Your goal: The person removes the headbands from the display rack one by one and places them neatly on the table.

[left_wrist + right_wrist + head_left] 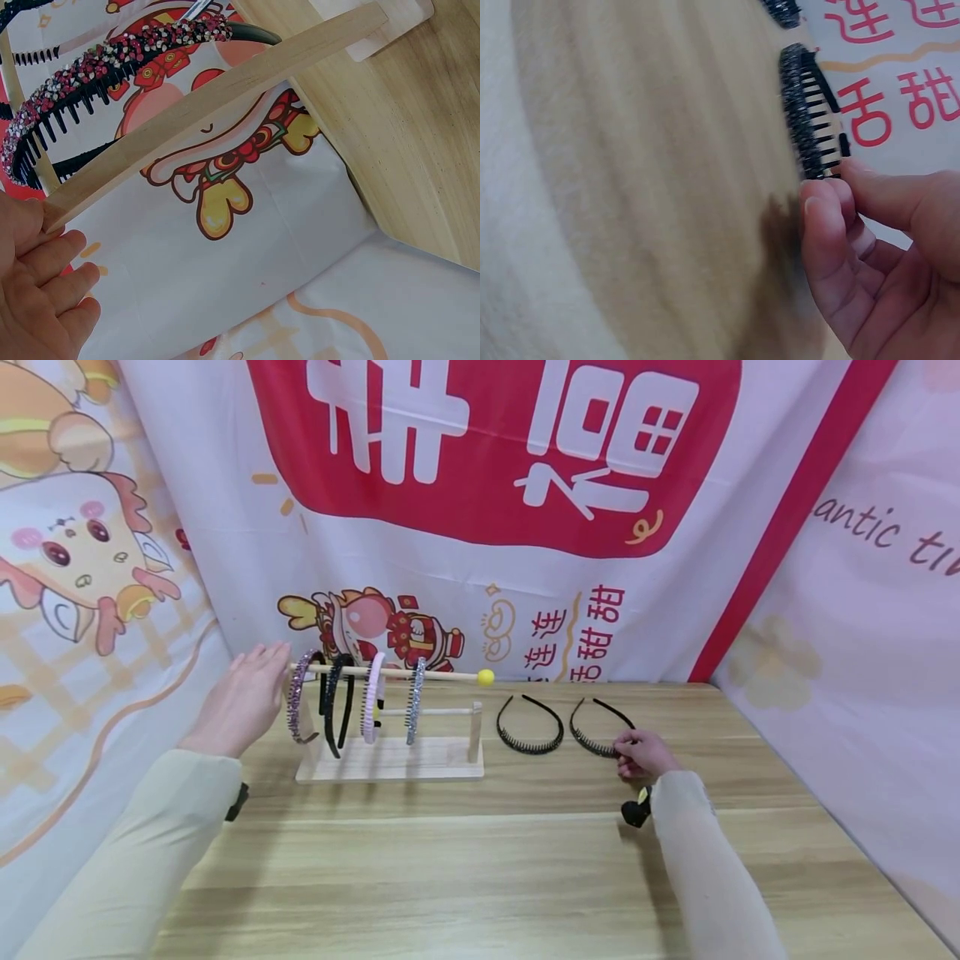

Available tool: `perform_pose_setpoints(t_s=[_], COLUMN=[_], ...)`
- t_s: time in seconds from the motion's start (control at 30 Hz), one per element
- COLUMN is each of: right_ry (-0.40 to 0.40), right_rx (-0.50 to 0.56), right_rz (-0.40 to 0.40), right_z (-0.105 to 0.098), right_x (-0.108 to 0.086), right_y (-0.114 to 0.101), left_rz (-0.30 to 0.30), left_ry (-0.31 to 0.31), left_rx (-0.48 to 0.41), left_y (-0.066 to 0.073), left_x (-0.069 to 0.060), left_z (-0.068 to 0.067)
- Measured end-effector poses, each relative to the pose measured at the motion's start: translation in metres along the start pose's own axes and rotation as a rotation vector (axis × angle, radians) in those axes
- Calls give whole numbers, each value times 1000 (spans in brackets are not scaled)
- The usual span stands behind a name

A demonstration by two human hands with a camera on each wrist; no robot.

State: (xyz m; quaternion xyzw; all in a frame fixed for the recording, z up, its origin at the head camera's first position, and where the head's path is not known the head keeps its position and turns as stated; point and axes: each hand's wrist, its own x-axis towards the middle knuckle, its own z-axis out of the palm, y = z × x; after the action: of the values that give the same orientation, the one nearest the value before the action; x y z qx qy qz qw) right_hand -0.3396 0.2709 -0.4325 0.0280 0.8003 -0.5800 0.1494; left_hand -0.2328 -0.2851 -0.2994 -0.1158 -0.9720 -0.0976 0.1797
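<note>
Picking up a black headband seems to be the step in hand: one side of it is pinched between thumb and fingers by the right hand, while the rest lies near the far edge of the table, right of centre. Whether any of it is raised cannot be told. A second black headband is left ungrasped just beside it. Nothing is held in the left grip; the left hand is placed with loose fingers against the left end of the wooden rack, towards the table's far left corner. Next, presumably, the pinched band must be lifted, carried leftward and slid over the yellow knob, beyond the silver headband.
</note>
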Motion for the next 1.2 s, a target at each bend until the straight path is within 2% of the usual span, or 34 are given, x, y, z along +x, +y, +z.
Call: perform_pose_setpoints(t_s=[0.1, 0.27, 0.57, 0.77, 0.93, 1.2], right_ry=[-17, 4, 3, 31, 41, 23], right_rx=[15, -72, -115, -210, -253, -287], right_rz=[-33, -101, -153, -197, -209, -299], right_z=[-3, -7, -6, 4, 17, 44], right_x=[0, 4, 5, 2, 0, -10], right_y=[-6, -21, -66, -103, -133, -175], left_rz=[0, 3, 6, 0, -4, -1], left_ry=[-1, -4, 0, -2, -5, -1], left_rx=[-1, -7, -6, -4, 1, 0], left_y=[1, 1, 1, 1, 0, 0], left_x=[0, 0, 0, 1, 1, 1], left_z=[0, 0, 1, 0, 0, 1])
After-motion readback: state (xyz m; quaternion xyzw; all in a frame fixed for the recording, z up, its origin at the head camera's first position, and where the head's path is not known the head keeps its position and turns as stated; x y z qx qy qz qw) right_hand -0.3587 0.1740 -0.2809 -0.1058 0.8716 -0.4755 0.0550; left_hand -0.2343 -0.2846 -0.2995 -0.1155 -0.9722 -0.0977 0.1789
